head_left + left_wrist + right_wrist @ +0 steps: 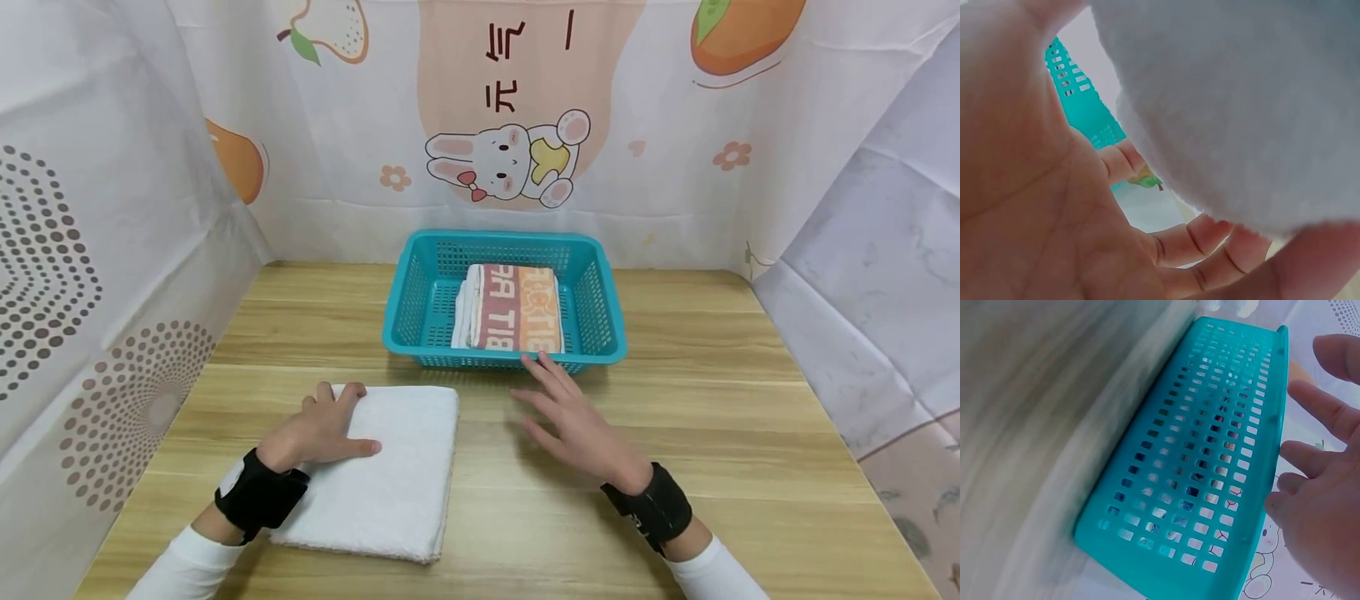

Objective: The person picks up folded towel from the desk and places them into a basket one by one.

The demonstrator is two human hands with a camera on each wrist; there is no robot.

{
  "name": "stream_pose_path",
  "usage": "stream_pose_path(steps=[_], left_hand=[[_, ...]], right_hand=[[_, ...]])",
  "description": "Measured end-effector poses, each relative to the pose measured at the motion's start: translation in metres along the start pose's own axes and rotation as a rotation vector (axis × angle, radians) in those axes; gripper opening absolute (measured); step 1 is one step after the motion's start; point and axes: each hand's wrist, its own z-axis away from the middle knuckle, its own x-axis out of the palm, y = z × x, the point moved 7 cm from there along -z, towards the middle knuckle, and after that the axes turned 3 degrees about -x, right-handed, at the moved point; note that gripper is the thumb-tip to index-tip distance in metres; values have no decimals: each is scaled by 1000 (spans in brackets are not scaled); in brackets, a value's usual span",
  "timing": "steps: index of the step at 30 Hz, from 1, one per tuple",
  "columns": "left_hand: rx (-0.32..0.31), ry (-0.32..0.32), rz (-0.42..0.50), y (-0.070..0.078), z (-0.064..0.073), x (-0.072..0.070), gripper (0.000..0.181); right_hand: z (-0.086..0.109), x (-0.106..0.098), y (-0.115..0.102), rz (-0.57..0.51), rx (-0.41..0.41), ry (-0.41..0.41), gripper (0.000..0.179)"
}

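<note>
A folded white towel [408,467] lies flat on the table at the front left. My left hand [315,433] grips its far left corner, fingers bent over the edge and thumb on top. In the left wrist view the towel [1241,112] hides some fingertips. My right hand [585,433] is by the near side of a teal plastic basket [502,359], fingers spread and fairly straight. Its fingertips are at the rim; firm contact is hard to tell. Inside the basket is a folded pink-and-orange patterned towel [517,308] with white cloth beside it.
The basket stands at the back of the wooden table [697,400], close to a printed curtain [345,158]. Curtains also hang along the left and right sides of the table.
</note>
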Motion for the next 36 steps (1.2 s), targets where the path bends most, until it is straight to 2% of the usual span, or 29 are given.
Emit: stream_pose_path(steps=[7,11,15,18,21,26,28,32,36], left_hand=[[10,6,16,8,1,0,94],[16,7,39,12,0,2,94],[17,7,49,15,-1,4,93],[19,9,50,18,-1,4,94],[16,8,46,19,-3,5,95],[6,5,46,20,-5,7,98],[5,7,50,20,-5,8,98],[14,19,59,22,-6,9,96],[29,24,69,25,-5,9,94]], right_hand=[[7,3,-7,-42,-11,15,39],[13,6,-10,-149,37,51,38],[18,10,-14,-362,110,107,35],[21,16,-13,-556,201,130,35],[25,26,-8,-714,341,131,37],[35,44,1,-983,604,83,48],[38,49,2,-1115,678,68,52],[41,56,-1,-1349,761,40,57],[44,61,-6,-1482,790,11,61]])
